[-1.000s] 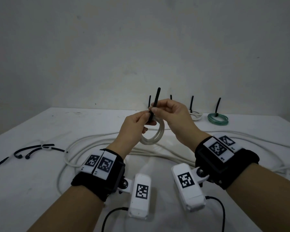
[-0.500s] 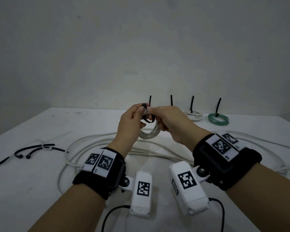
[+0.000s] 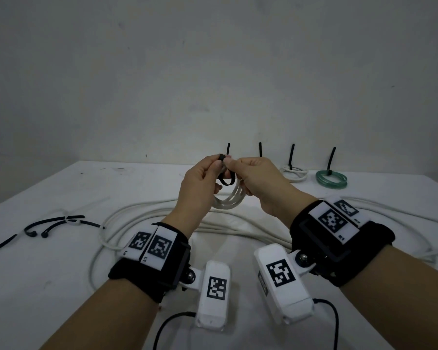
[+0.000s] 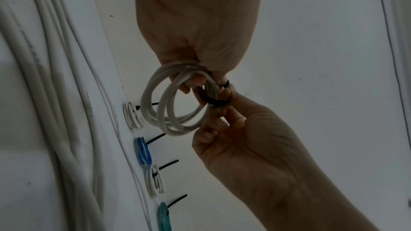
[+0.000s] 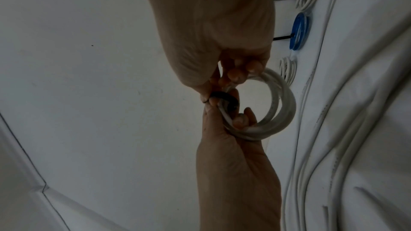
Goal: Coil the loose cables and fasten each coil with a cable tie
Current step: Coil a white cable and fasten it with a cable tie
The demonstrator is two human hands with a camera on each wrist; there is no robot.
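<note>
Above the middle of the worktop, you hold a small white coil in the air between both hands, clear of the surface, so that the black cable tie can pass all the way round its strands. Your left hand has thumb and forefinger closed narrowly on the tie's head at the top of the loop, while its other fingers curl through the coil and carry it. Your right hand meets it thumb to thumb and pinches the tie from the other side; its lower fingers are folded under the coil, probably to keep the turns together. The tie forms a slack ring around the bundle, which suggests that its tail is being fed into the head, or has only just entered it; the exact point is hidden by the fingertips. Along the far edge stand finished coils, each with a tie tail upright: a white coil, a green coil, and, seen from the wrist views, a blue coil and one more white one. A long loose white cable sprawls across the worktop beneath your wrists, and spare black ties lie at the near left. Nothing obstructs the loop, though your own fingers inside the coil leave little room for tightening.
</note>
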